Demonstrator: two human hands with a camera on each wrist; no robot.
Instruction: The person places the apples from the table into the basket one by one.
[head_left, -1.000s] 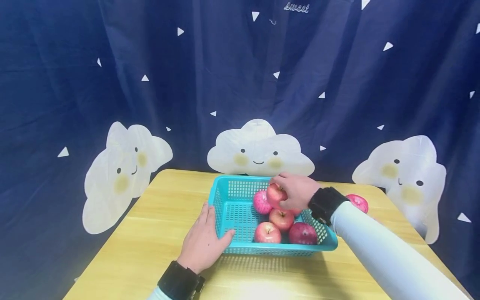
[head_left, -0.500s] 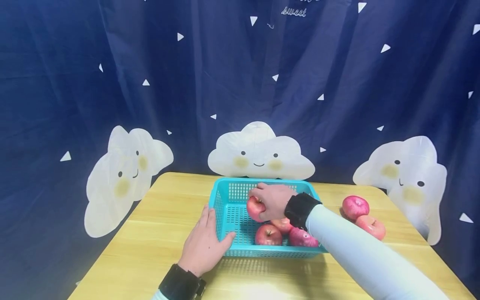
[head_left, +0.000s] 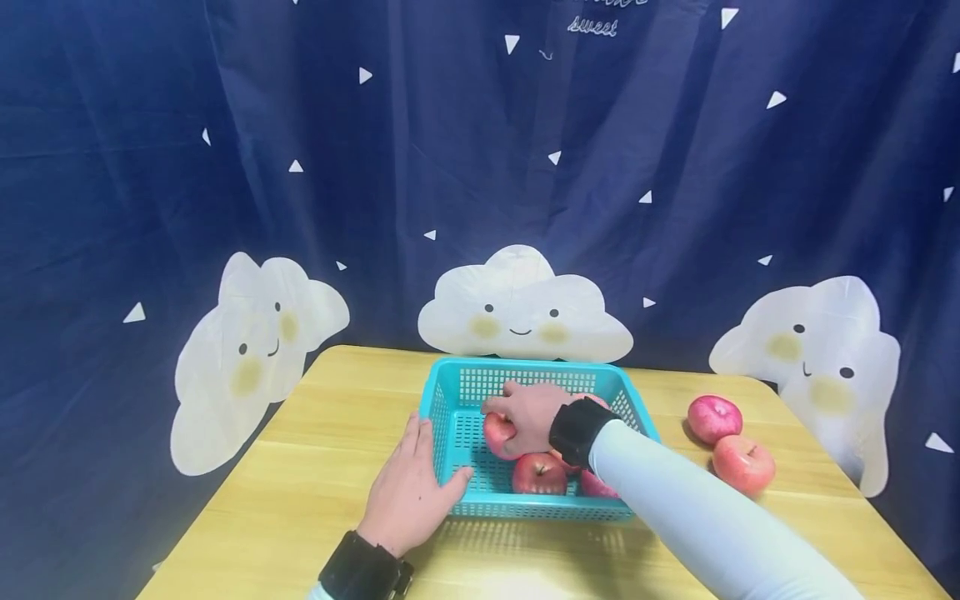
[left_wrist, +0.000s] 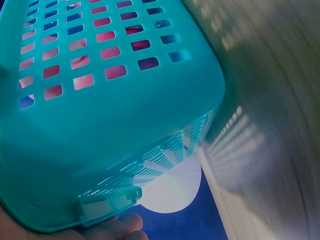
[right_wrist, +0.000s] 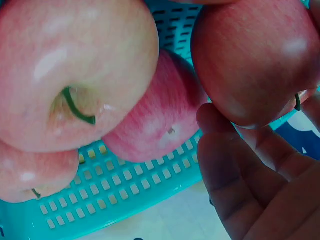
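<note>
My right hand [head_left: 528, 417] is inside the turquoise plastic basket [head_left: 536, 506], its fingers and thumb round a red apple [head_left: 496, 435]. In the right wrist view that apple [right_wrist: 255, 60] shows large at the upper right, with the fingers at its lower side. Other apples share the basket: a red one [head_left: 539, 475] near the front wall, and a pale pink one [right_wrist: 75, 70] and a darker one [right_wrist: 160, 110] close to the hand. My left hand [head_left: 411, 492] rests against the basket's left side, fingers straight, thumb over the front-left corner. The right forearm hides part of the basket's right side.
Two more apples, a deep pink one [head_left: 715, 418] and a paler one [head_left: 743, 465], lie on the wooden table [head_left: 300, 450] to the right of the basket. A dark blue curtain [head_left: 480, 167] with white clouds hangs behind the table.
The right hand has moved left and lower in the basket with the apple it grips. Its forearm has uncovered the paler apple on the table. The left hand has stayed at the basket.
</note>
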